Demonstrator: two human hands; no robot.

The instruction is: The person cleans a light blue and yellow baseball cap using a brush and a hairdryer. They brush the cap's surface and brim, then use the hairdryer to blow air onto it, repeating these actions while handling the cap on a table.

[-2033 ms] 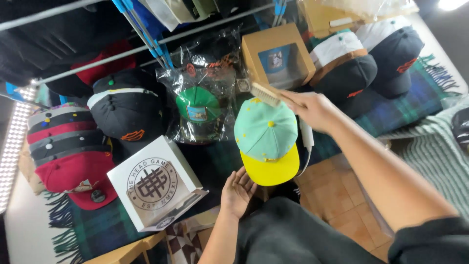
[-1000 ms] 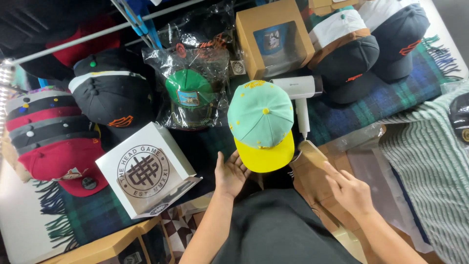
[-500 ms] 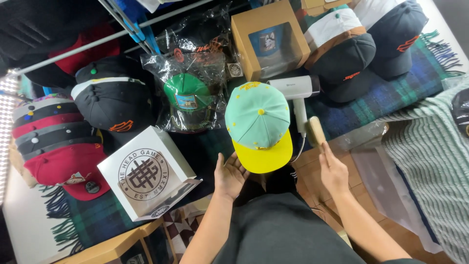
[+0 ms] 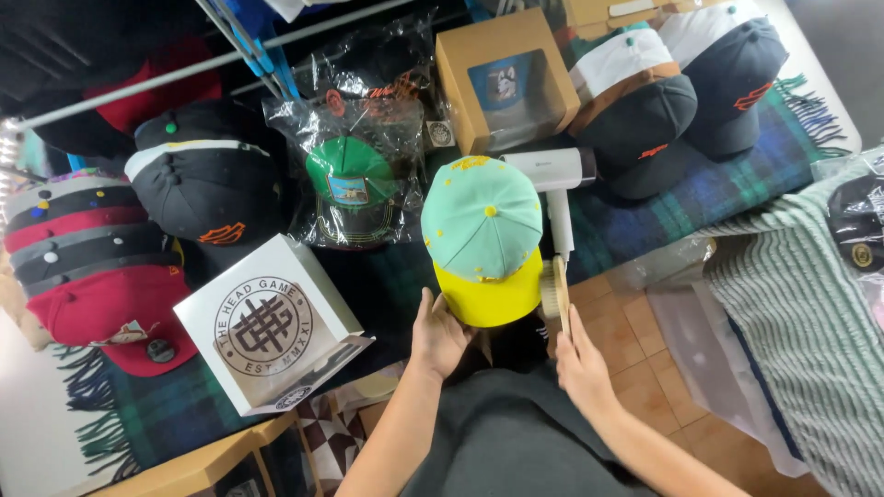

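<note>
My left hand [image 4: 438,334] grips the yellow brim of a mint-green cap [image 4: 482,230] with a yellow button and yellow eyelets, holding it up over the plaid cloth. My right hand [image 4: 583,369] holds a wooden-handled brush [image 4: 555,290], its bristles against the right edge of the cap's brim. A white hair dryer [image 4: 555,184] lies just behind the cap, its handle pointing toward me.
A white printed box [image 4: 267,322] stands to the left. Stacks of dark and red caps [image 4: 101,267] fill the left side, a bagged green cap [image 4: 350,184] and a brown windowed box [image 4: 502,78] sit behind, more caps [image 4: 663,101] at right on a plaid blanket [image 4: 737,175].
My right hand dropped from above the cap, swung out to the right, then brought the brush in against the brim's right edge. The left hand kept its hold on the cap.
</note>
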